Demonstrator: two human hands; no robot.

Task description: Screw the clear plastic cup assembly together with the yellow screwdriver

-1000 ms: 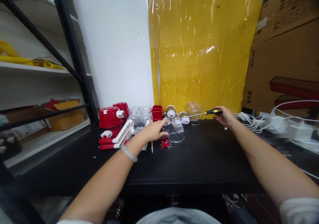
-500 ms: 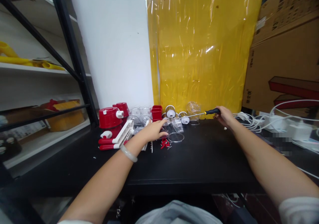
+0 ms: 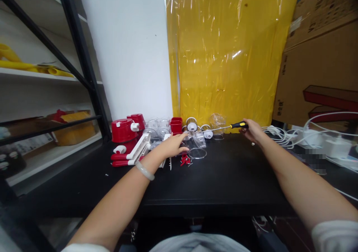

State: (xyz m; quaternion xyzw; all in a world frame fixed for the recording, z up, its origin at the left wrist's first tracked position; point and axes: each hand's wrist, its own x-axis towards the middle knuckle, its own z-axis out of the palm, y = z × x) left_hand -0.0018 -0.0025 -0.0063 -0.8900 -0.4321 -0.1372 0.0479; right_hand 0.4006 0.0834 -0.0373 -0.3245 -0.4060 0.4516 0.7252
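Item: screwdriver [image 3: 239, 124], 1, black-and-yellow handle, metal shaft. Clenched in the fingers of the right hand [image 3: 252, 131]; shaft ran left from those fingers, tip end at the clear cup [image 3: 199, 139].

Item: clear cup, 1, tilted on its side. Grasped between the parted thumb and fingertips of the left hand [image 3: 173, 145], its body just to their right.

Item: clear ring [image 3: 198, 154], 1, on the black table [image 3: 223, 181], just right of the left thumb.

Item: red bits [image 3: 185, 160], several, in a small heap with small metal pieces, just nearer the wearer than the left thumb.

Item: capped cylinders, clear with white ends, at least 2: 1 [image 3: 191, 124] beyond the left fingertips, 1 [image 3: 207, 131] to their right, behind the shaft.

Item: red tubs [image 3: 176, 126], beyond the left fingers.

Item: clear cups [image 3: 158, 127], a cluster, farther left, beyond the left fingers.

Item: handles [image 3: 137, 151], white with red grips, left of the left fingers.

Item: red pots, 2: 1 [image 3: 123, 130] and 1 [image 3: 137, 120], well left of the left fingers.

Item: white cables [image 3: 282, 139], tangled, right of the right fingers.

Item: bangle [image 3: 144, 171], 1, pale, on the left wrist.
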